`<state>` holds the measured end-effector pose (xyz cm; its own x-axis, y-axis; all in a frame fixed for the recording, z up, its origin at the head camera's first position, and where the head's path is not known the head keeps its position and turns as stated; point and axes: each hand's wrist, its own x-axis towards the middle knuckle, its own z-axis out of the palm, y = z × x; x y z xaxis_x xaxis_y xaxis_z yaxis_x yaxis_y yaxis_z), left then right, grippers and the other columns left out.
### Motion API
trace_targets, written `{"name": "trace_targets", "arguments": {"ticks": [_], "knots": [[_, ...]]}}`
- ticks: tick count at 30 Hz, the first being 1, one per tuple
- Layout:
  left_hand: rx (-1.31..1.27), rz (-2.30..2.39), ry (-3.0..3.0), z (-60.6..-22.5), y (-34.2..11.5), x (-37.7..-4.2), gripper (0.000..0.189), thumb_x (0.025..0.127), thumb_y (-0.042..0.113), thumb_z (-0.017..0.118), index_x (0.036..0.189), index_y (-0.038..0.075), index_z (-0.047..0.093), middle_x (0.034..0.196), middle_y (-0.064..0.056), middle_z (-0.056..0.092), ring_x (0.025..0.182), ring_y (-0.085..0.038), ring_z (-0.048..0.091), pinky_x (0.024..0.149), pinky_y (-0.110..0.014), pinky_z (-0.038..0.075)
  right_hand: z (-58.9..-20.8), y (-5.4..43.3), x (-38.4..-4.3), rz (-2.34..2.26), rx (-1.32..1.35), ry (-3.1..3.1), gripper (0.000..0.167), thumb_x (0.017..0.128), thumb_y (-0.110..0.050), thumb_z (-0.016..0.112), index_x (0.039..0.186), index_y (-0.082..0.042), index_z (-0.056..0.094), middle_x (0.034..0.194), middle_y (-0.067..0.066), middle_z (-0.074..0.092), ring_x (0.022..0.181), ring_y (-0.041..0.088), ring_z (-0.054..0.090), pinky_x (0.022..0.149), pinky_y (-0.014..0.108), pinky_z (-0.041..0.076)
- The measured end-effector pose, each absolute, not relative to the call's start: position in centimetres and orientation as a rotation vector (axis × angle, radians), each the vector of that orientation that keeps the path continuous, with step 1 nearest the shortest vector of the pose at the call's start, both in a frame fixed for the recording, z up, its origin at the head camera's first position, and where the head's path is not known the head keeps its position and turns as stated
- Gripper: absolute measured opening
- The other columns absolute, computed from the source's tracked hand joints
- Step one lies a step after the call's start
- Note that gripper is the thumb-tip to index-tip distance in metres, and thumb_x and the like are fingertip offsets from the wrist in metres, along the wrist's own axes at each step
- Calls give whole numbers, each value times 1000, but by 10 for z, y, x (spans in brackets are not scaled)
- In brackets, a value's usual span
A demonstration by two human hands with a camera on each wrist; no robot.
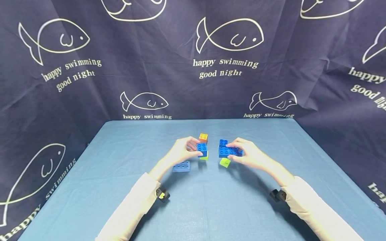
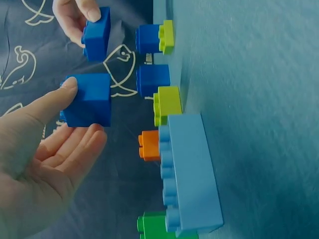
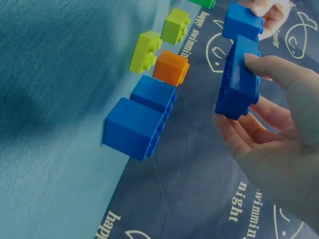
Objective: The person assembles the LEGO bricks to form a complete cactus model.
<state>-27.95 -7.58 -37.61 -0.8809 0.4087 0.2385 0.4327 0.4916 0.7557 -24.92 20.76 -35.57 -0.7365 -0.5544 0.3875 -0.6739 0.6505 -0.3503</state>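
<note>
My left hand [image 1: 184, 149] is pinching a short blue block [image 1: 202, 150] between thumb and fingers, and my right hand [image 1: 248, 152] is gripping a longer blue brick [image 1: 223, 152] the same way. Both are hanging above the bench [image 1: 211, 207], side by side in front of me, with a narrow gap between them in the head view. The longer one is seemingly lying with its long axis running left to right, one end facing the short one, studs pointing up on both. That gap is what I am judging to matter most, and neither hand is looking clearly nearer to its middle. A pair of loose blue bricks [image 3: 130, 127] is sitting nearer my right hand (partly hidden from above), with a lime block [image 1: 225, 162] just this side of what that hand is holding. The light-blue brick [image 1: 181, 167] is resting nearer my left hand, and the orange block [image 1: 203, 137] is standing farther back.
</note>
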Motion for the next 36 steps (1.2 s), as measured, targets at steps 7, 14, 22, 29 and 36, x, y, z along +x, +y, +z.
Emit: {"name": "trace_targets", "arguments": {"ticks": [7, 14, 22, 29, 36], "knots": [[-782, -1339, -2753, -379, -72, -271, 38, 73, 26, 81, 102, 10, 63, 89, -4, 68, 81, -12, 64, 73, -23, 53, -354, 206, -248, 711, 1020, -2594, 36, 78, -15, 74, 110, -1, 66, 100, 6, 63, 92, 20, 59, 78, 37, 48], [-812, -1339, -2799, -385, -67, -269, 38, 72, 24, 82, 101, 9, 62, 90, -4, 66, 80, -11, 62, 72, -20, 53, -354, 204, -248, 730, 1061, -2571, 33, 78, -14, 74, 109, -4, 66, 102, 6, 64, 97, 22, 60, 85, 43, 48], [-856, -1281, -2826, -388, -62, -266, 39, 70, 22, 83, 99, 6, 62, 89, -5, 66, 79, -11, 61, 71, -19, 52, -359, 197, -247, 719, 1089, -2593, 34, 79, -17, 74, 110, -6, 66, 102, 5, 65, 92, 19, 60, 82, 41, 50], [-862, -1264, -2852, -392, -59, -264, 39, 70, 21, 83, 98, 5, 60, 90, -5, 66, 78, -11, 61, 70, -19, 51, -362, 190, -246, 789, 1106, -2633, 34, 80, -17, 73, 111, -7, 66, 103, 5, 65, 86, 15, 56, 72, 38, 50], [-861, -1203, -2893, -397, -57, -263, 39, 71, 22, 83, 97, 6, 60, 90, -5, 67, 76, -10, 63, 68, -19, 51, -365, 184, -244, 756, 1126, -2644, 33, 81, -19, 72, 110, -7, 66, 107, 8, 67, 94, 20, 61, 80, 39, 51]]}}
